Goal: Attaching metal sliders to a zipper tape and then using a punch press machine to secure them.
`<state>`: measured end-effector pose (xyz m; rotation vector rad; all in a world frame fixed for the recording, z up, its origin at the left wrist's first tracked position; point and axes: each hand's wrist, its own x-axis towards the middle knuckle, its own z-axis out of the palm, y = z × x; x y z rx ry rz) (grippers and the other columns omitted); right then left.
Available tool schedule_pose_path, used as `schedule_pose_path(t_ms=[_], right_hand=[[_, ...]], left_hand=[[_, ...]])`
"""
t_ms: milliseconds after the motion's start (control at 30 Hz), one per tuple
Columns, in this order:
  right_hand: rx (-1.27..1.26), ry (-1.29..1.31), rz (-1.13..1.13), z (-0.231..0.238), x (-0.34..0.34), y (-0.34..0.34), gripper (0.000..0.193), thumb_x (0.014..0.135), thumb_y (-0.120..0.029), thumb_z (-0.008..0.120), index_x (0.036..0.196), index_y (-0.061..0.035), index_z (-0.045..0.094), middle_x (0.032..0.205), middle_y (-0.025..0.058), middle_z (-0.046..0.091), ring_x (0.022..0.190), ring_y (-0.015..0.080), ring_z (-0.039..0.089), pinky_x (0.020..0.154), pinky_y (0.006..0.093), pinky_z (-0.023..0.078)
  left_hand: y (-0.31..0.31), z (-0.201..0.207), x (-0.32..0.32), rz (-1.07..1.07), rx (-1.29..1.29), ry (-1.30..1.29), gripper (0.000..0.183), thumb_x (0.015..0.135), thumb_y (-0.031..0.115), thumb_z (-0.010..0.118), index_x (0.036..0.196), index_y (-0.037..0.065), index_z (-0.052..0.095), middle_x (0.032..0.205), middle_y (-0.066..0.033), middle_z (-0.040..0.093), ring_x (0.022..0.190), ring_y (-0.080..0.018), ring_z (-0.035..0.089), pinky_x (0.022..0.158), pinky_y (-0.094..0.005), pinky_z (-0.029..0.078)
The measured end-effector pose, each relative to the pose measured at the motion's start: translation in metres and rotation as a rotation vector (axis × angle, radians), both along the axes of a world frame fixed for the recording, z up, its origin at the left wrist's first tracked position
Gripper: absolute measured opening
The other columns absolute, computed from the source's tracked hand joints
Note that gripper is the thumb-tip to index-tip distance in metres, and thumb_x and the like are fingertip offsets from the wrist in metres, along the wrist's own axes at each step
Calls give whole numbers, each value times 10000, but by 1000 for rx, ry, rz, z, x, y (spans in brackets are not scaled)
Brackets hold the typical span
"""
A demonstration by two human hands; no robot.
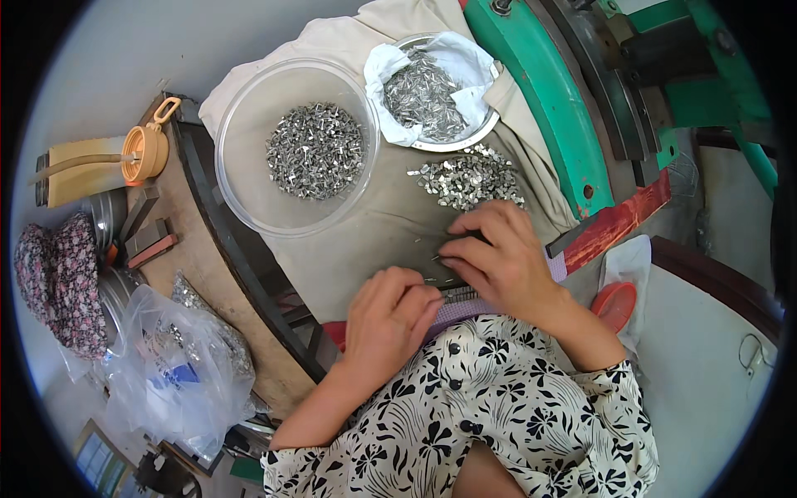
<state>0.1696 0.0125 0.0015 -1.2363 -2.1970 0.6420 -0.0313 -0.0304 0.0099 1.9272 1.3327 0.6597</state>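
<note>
Both hands rest on the cloth-covered tabletop [365, 241]. The right hand [498, 261] has its grip curled, fingertips pressing a row of small metal pieces [458, 292]; the left hand [390, 319], at its seven o'clock, has its grip loosely closed beside that row, whether it holds anything I cannot tell. A loose pile of metal pieces [469, 178] lies at twelve o'clock, a clear plastic bowl [249, 191] at ten.

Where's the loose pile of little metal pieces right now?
In the head view, the loose pile lies on the beige cloth, just beyond the right hand and below the metal bowl.
</note>
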Motion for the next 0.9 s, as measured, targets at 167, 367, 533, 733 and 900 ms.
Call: schedule_pose_path(t_ms=[167, 367, 533, 733, 900], right_hand=[[-26, 56, -16, 2, 17, -15, 223, 672, -57, 815, 876, -90, 729, 954, 38, 632, 938, 284, 578, 809, 381, 480], [60, 57, -23, -1, -1, 5, 281, 672, -63, 810, 941, -103, 739, 981, 33, 630, 941, 281, 577, 808, 385, 483], [143, -21, 64, -11, -18, 16, 269, 675, -112, 785, 939, -131, 736, 1077, 31, 621, 1032, 284, 567, 866, 418, 461], [107, -30, 45, -7, -8, 14, 244, 666, -107, 795, 900, -123, 728, 1097, 33, 636, 1037, 291, 568, 875, 416, 454], [71, -17, 3, 5, 7, 8, 241, 652, -107, 824, 874, -123, 731, 1069, 31, 640, 1021, 293, 565, 862, 409, 459]], left_hand=[[-5, -6, 5, -48, 46, 26, 224, 720, 82, 815, 892, 72, 673, 928, -75, 600, 814, -281, 602, 687, -381, 490], [-11, -7, 2, 25, -71, -50, 263, 750, 93, 795, 967, 55, 651, 1017, -77, 596, 888, -292, 607, 752, -397, 507], [-16, -9, 2, 28, -31, -50, 220, 754, 71, 783, 935, 49, 659, 1009, -75, 601, 887, -286, 608, 749, -392, 508], [-13, -8, 7, -27, 71, 28, 163, 765, 75, 753, 901, 59, 665, 983, -59, 609, 849, -271, 598, 715, -377, 474], [-6, -5, 2, -34, 62, 25, 160, 760, 57, 741, 898, 63, 661, 991, -54, 612, 863, -267, 596, 720, -374, 452]])
